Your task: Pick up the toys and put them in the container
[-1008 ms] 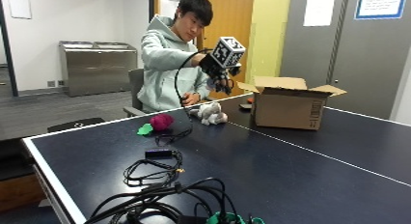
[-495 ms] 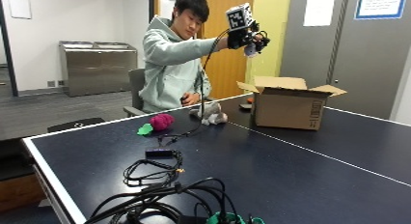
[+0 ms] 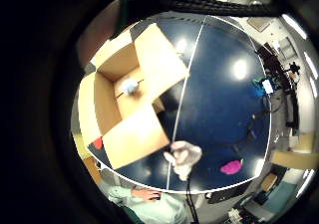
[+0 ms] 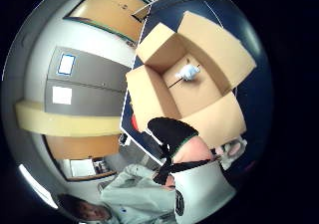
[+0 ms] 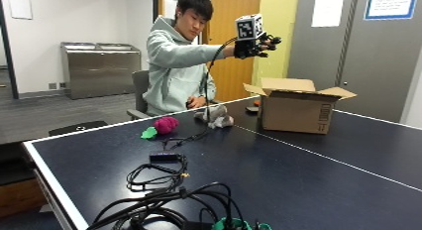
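Now the gloved right hand (image 5: pixel 258 42) is raised above the cardboard box (image 5: pixel 296 111), fingers spread and empty; a small white toy (image 3: pixel 129 86) lies inside. Pink toy (image 5: pixel 165 125) and grey toy (image 5: pixel 214 115) remain on the tabletop (image 5: pixel 316 170).

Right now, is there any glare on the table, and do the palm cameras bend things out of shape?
In the little finger side palm view, bright ceiling-light reflections sit on the table and its white line curves; in the thumb side palm view, the cardboard box looks bowed and a fingertip hides part of it; the outside view shows only soft sheen.
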Demonstrator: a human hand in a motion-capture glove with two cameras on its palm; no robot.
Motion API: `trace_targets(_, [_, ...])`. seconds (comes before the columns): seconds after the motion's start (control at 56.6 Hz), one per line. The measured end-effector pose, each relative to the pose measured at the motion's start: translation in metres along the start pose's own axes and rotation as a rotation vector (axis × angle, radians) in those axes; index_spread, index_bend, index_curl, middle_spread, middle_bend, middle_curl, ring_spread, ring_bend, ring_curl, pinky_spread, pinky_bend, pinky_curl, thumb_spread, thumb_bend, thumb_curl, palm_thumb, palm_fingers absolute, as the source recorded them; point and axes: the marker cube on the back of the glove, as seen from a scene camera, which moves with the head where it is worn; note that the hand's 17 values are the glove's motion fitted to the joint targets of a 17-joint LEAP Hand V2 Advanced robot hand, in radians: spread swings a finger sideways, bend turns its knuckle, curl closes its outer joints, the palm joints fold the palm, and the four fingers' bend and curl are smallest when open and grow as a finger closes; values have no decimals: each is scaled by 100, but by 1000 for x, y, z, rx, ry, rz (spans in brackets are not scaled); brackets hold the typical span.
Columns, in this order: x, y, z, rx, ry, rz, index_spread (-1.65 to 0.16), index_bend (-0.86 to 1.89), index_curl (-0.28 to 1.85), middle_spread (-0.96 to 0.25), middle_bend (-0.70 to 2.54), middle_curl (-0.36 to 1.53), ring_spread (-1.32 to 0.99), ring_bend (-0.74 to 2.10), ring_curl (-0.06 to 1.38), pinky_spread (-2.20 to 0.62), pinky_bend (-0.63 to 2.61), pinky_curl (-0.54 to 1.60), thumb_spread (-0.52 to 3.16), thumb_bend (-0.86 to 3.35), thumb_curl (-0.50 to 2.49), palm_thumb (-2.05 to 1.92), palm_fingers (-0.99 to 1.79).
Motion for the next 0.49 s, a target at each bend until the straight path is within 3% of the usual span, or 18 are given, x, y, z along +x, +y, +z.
trace_targets(0.141, [64,16,-18,23,209,-48,-20,6,26,7,7,19,1,17,20,5,89,41,112,-2,41,7,-38])
trace_targets(0.336, [85,79,-22,-43,167,-76,-21,7,22,7,9,17,2,16,20,6,87,40,113,-2,39,6,-37])
trace_targets(0.495, [97,131,9,-112,183,-69,-23,9,20,4,15,18,2,14,19,6,82,38,114,-2,37,6,-31])
